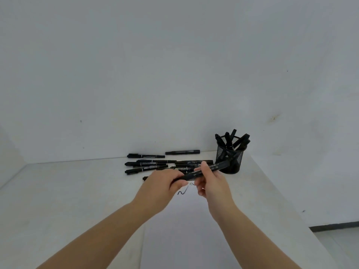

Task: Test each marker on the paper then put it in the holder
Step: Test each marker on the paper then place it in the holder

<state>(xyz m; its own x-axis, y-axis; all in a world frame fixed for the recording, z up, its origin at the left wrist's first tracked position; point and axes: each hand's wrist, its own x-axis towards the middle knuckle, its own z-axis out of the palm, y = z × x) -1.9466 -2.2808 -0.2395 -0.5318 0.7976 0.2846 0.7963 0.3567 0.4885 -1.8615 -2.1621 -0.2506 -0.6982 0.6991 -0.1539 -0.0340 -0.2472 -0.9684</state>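
A long black marker with pale print on its barrel (202, 171) is held in the air above the white counter (68, 191), its long axis running from lower left to upper right, the right end raised and pointing toward the black wire-mesh cylindrical holder (230, 159). The left hand (165, 186) curls its fingers around the marker's lower left end, hiding that end; whether a cap sits there cannot be told. The right hand (210, 181) pinches the barrel near its middle between thumb and fingers, so the upper right end sticks out past the right hand and overlaps the holder's lower wall in this view.

Below the hands lies a white sheet of paper (186, 230) with a small black squiggle (183, 191) near its far edge.

The holder stands upright near the counter's far right corner and contains several black markers (236, 139), leaning apart at different angles with their tops above the rim.

To the holder's left, a loose group of black markers (153, 164) lies flat on the counter, mostly lengthwise left to right.
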